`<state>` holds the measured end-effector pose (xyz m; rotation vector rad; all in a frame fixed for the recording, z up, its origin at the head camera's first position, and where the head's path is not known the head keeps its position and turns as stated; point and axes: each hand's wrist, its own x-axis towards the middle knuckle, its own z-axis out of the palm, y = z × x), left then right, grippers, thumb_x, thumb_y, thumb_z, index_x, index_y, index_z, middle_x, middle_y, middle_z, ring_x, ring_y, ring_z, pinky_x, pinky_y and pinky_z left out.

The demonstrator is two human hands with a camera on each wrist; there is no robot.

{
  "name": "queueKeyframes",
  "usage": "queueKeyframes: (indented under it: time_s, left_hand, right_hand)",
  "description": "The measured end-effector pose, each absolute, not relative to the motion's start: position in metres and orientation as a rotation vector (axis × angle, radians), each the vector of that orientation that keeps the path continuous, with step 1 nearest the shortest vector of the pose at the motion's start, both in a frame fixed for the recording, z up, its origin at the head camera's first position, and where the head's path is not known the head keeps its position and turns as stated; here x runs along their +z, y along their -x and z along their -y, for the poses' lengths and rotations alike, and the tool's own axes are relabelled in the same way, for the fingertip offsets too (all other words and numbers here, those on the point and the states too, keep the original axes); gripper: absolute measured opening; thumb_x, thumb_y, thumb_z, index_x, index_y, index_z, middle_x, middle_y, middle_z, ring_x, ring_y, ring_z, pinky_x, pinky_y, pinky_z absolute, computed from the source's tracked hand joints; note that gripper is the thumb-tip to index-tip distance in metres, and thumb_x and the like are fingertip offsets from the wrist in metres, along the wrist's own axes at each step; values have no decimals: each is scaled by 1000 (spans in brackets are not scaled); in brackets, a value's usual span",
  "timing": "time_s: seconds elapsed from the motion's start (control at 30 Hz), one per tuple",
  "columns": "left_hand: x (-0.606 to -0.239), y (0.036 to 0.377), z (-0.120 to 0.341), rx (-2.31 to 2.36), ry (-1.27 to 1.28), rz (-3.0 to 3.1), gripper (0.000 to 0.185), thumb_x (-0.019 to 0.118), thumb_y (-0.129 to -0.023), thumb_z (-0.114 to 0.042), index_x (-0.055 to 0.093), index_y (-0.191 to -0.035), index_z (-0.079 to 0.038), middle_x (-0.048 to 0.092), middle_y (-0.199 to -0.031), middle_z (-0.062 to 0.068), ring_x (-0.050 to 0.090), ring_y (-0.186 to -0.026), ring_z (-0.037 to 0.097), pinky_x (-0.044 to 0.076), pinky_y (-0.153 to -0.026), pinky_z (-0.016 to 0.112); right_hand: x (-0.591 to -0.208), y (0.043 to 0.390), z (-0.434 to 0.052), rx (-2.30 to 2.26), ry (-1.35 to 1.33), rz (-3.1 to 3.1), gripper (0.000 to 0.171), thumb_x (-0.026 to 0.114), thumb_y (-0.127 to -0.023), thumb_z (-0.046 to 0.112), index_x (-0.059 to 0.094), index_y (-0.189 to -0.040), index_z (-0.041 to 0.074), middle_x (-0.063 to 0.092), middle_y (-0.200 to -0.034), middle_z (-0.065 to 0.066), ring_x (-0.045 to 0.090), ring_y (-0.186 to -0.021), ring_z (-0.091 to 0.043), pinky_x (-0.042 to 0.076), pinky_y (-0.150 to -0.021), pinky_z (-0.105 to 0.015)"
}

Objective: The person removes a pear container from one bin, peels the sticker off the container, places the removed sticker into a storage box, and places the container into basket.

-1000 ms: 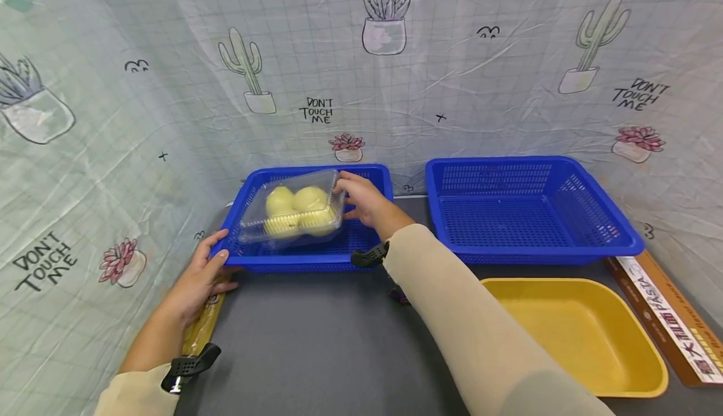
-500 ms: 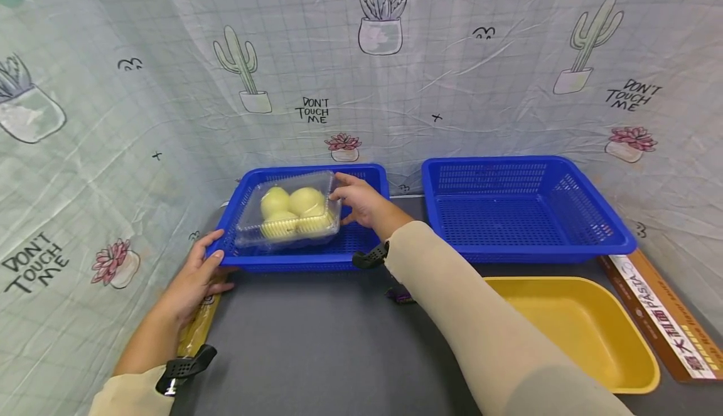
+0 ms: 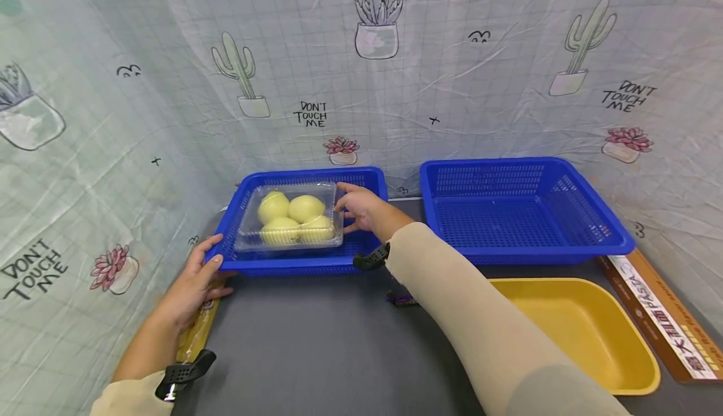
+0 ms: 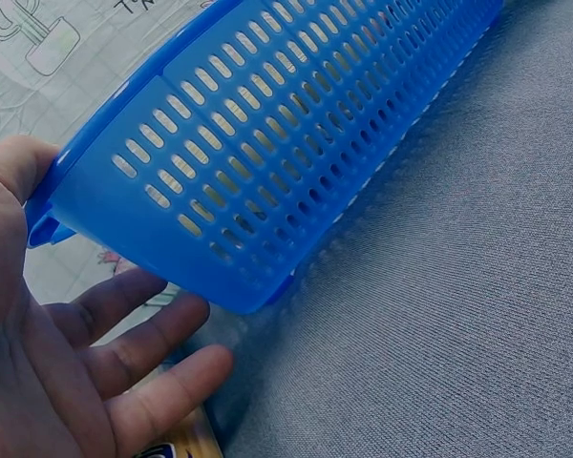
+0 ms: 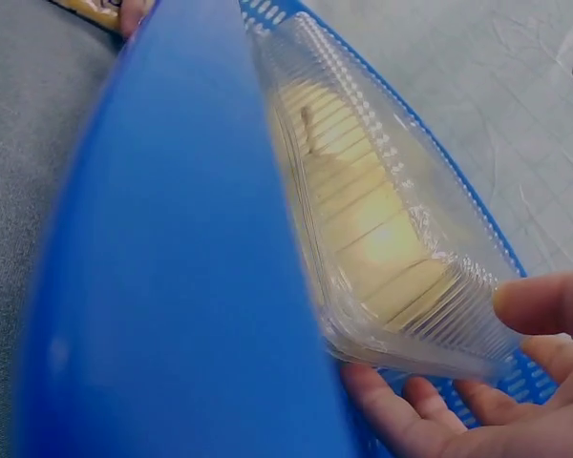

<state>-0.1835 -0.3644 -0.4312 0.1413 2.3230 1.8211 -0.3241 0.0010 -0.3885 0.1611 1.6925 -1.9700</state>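
A clear plastic clamshell box [image 3: 247,239] lies inside the left blue basket [image 3: 310,266]. Several pale yellow round fruits [image 3: 307,208] show through its lid. My right hand [image 3: 364,209] holds the box by its right end; in the right wrist view the thumb [image 5: 544,303] presses the side and the other fingers lie at the lower edge. At the basket's front left corner, my left hand [image 3: 194,281] grips the rim. The left wrist view has three fingers [image 4: 143,348] spread below the basket's wall [image 4: 229,134].
To the right stands a second blue basket [image 3: 525,256]. A yellow tub [image 3: 570,328] sits in front of it, beside a long pasta box [image 3: 661,322]. A yellow packet [image 3: 198,334] lies under my left wrist, a small purple item [image 3: 401,299] near my right forearm.
The raised, tilted clamshell box has come down and now lies flatter in the left basket, with my right hand still on its end. The left hand stays at the corner.
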Motion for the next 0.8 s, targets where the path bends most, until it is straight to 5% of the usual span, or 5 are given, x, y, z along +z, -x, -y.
queueKeyframes:
  time_s: [0.23, 0.53, 0.8]
  left_hand:
    - [-432, 183, 364, 1817, -138, -2331, 62, 35, -118, -41, 6, -171, -28, 19, -167, 36, 66, -116, 12, 62, -87, 39]
    - [-434, 182, 364, 1858, -148, -2313, 59, 35, -118, -39, 9, -170, -30, 21, -165, 36, 67, -114, 10, 62, -85, 38]
    - [-434, 180, 359, 1852, -107, -2338, 61, 35, -118, -42, 9, -171, -28, 21, -166, 34, 67, -112, 8, 61, -84, 36]
  right_hand:
    - [-388, 320, 0, -1972, -128, -1751, 86, 55, -98, -13, 30, -171, 26, 18, -177, -12, 22, -160, -42, 39, -113, -70]
    - [-371, 311, -10, -1965, -62, -1874, 79, 70, -100, 2, 35, -169, 20, 31, -172, -13, 25, -159, -43, 38, -119, -62]
    - [-349, 294, -32, -1913, 30, -1832, 77, 73, -102, 12, 34, -169, 19, 26, -175, -11, 24, -159, -44, 36, -120, -61]
